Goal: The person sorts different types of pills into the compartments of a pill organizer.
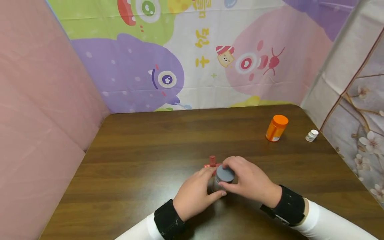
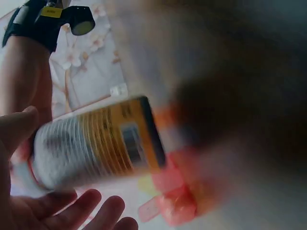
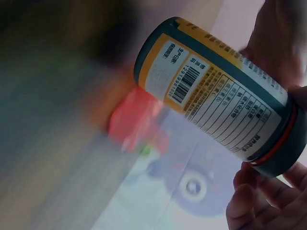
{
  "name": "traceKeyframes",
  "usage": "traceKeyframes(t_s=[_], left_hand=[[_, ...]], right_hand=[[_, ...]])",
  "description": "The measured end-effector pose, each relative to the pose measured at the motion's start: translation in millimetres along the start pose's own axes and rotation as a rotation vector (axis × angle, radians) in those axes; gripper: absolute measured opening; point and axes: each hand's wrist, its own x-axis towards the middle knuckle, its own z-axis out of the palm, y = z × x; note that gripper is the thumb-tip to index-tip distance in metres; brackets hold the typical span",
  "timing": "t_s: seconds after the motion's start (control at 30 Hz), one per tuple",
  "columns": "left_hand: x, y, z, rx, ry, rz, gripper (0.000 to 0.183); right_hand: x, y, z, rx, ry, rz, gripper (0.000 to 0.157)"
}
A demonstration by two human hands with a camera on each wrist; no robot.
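A bottle with a grey-green cap [image 1: 225,174] and an orange and white printed label [image 3: 211,96] is between my two hands, over the near part of the table. My right hand [image 1: 250,180] grips it by the cap, thumb and fingers at the rim. Beside the body, my left hand [image 1: 195,191] has thumb and fingers spread around the bottle. The left wrist view is blurred, but a gap shows between the bottle [image 2: 98,143] and the left fingers [image 2: 91,203]. Just behind the bottle lies a red object [image 1: 212,161], partly hidden by the hands; its kind is unclear.
An orange jar [image 1: 276,128] stands at the back right of the brown wooden table [image 1: 135,143]. Near the right edge is a small white bottle [image 1: 312,135]. A cartoon-printed cloth [image 1: 204,80] hangs behind the table, with a pink cloth [image 1: 39,116] on the left.
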Motion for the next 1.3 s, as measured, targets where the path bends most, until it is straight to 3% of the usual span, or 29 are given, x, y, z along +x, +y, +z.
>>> traceKeyframes(t_s=[0.2,0.4,0.67,1.03,1.3], left_hand=[[9.0,-7.5,8.1,-0.117,-0.02,-0.087,0.053],[9.1,-12.9,6.9,-0.219,-0.054,-0.163,0.056],[8.8,-18.0,8.0,-0.248,-0.044,-0.164,0.058],[13.5,-24.5,8.5,-0.426,-0.092,-0.179,0.053],[17.8,-27.0,9.4,-0.45,-0.111,-0.174,0.05]], right_hand=[[8.1,-13.9,21.0,0.051,-0.052,-0.008,0.042],[12.8,-19.9,24.6,-0.012,-0.028,0.05,0.051],[17.9,-22.2,23.5,-0.15,-0.072,0.083,0.053],[20.6,-18.0,23.0,-0.153,-0.096,-0.009,0.045],[19.4,-10.2,21.6,-0.136,-0.101,-0.076,0.046]])
